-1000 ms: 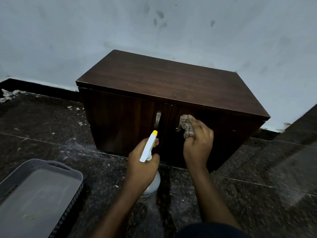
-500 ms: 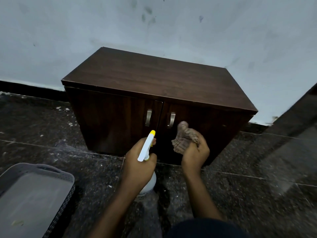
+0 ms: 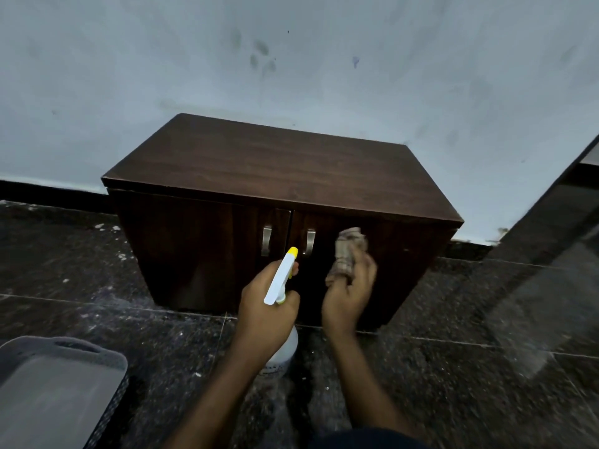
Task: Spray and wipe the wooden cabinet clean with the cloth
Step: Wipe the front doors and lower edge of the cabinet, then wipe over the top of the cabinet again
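A dark wooden cabinet (image 3: 275,170) with two doors and two metal handles (image 3: 309,241) stands on the floor against the wall. My left hand (image 3: 264,309) grips a white spray bottle (image 3: 282,277) with a yellow nozzle, which points at the doors near the handles. My right hand (image 3: 351,293) holds a bunched checked cloth (image 3: 346,251) against the right door, just right of its handle. The right hand is blurred.
A grey plastic basket (image 3: 58,348) sits at the lower left on the dark speckled floor (image 3: 453,367). A pale stained wall (image 3: 291,59) rises behind the cabinet. A dark slanted panel (image 3: 551,238) crosses the right side.
The cloth left the right door's handle, dropped lower on the door, then came up and to the right across the door front. The spray bottle stayed aimed at the doors.
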